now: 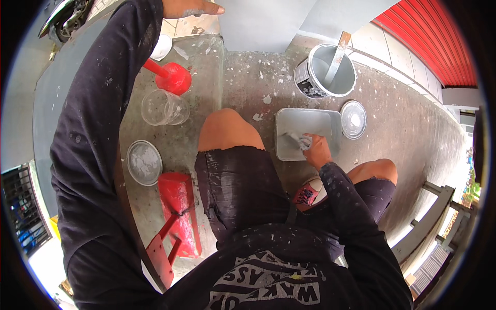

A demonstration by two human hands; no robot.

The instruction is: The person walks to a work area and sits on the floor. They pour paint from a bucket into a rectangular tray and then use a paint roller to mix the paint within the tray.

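Head view, looking down: the tray [305, 124], grey and rectangular, lies flat on the concrete floor [248, 77] just ahead of my right knee [380, 169]. My right hand [316, 151] rests at its near edge, fingers [310, 140] curled tight around a small pale tool [297, 138]; paint covers it and I cannot tell what kind it is. Its tip lies on the tray's grey bottom, left of my knuckles.

Beyond the tray stands a bucket [326, 72] of grey paint with a stir stick [338, 51] leaning out of it, close to the tray's far edge but apart from it. A round lid [354, 120] lies just beside the tray's right edge. My left knee [227, 129] crowds the tray's left side. Open floor remains between tray and bucket and further right toward the red shutter [434, 41].

My left arm reaches up and away; my left hand [191, 8] is at the top edge of the picture, flat, fingers pressed together, against a grey wall [258, 20]. Under that arm sit a clear cup [164, 107], a red funnel [173, 77], another lid [144, 162] and a red stool [178, 214], all well apart from the tray.
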